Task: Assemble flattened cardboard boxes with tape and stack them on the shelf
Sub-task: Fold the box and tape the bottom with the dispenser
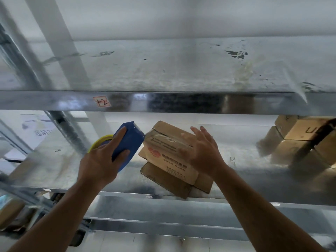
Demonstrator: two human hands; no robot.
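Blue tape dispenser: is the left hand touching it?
Touching. The head view shows the left hand gripping the blue tape dispenser, fingers curled around its body.

Illumination is cool, diffuse and moderately bright; no source is in view. The galvanised shelf edge [163,103] carries specular glare streaks alternating with dark reflections. A soft shadow lies on the shelf deck [63,160] beneath the cardboard box [169,153]. Motion blur softens the whole frame. It is heaviest on the stacked boxes [307,131] at right and on the right hand [205,150]; the blue tape dispenser [130,140] is sharper. Wide-angle distortion slants the upright post [60,42] and bows shelf lines. The lower-left corner is dim.
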